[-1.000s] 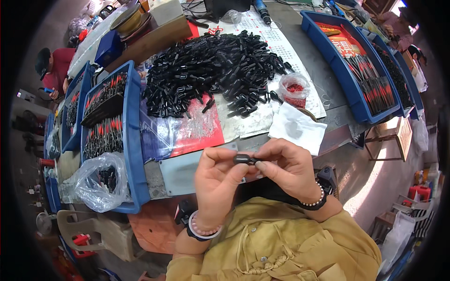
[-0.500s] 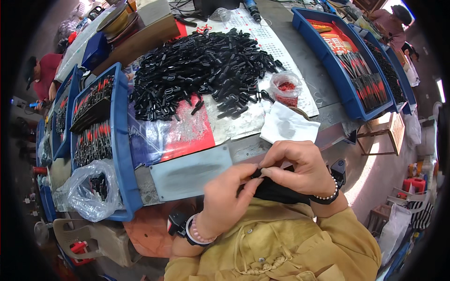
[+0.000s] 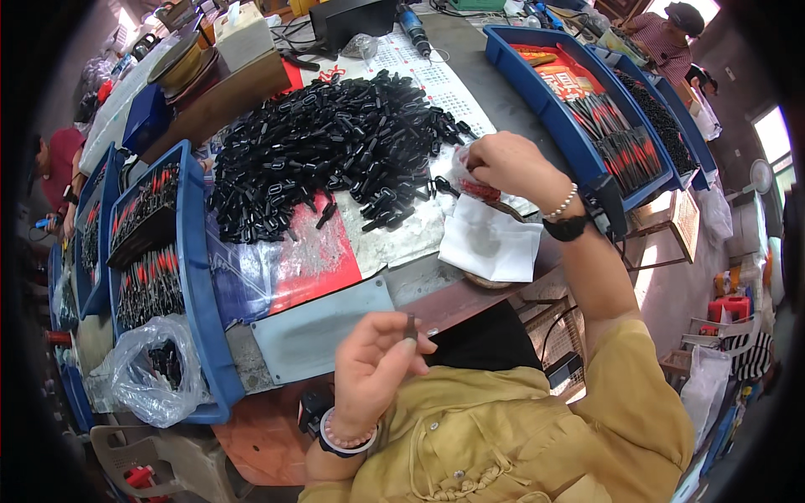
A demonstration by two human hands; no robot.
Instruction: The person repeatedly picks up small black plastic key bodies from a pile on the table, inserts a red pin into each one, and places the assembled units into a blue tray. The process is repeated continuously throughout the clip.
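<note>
One dark piece (image 3: 411, 326), near the table's (image 3: 482, 75) near edge, was pinched by the left hand (image 3: 371, 362); the right hand (image 3: 508, 164) was at the bag of red bits (image 3: 480, 189) — grip hidden, could not tell. Many black pieces (image 3: 293, 163) lay heaped loose — red-marked rows (image 3: 151, 289) already filled the left-edge tray (image 3: 199, 277).

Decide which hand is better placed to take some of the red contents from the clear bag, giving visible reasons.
Probably the right hand: it is at the clear bag. The left hand is farther away, and its grip holds a small dark piece.
</note>
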